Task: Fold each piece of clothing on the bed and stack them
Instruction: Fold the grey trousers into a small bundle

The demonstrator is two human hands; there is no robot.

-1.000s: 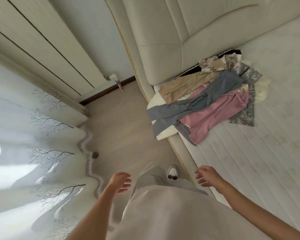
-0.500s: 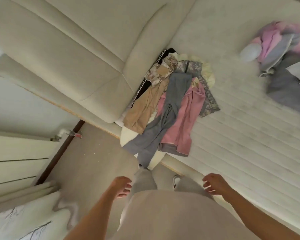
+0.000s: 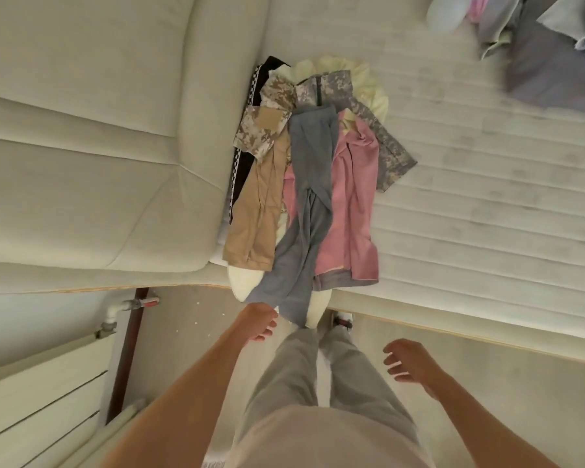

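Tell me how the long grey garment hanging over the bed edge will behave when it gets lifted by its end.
The grey garment will probably be floppy: it already drapes limply over the bed edge. It looks thin, so likely light. Because it lies across the pink garment and beside the tan trousers, pulling it may drag those along. The left hand is nearest its hanging end.

Single head-worn wide-angle view, aimed steeply down and forward from standing height. Bed point(image 3: 470, 211) edge and clothes pile point(image 3: 311, 184) occupy mid-frame, near; floor point(image 3: 190, 332) and wearer's legs fill the bottom. No second view.
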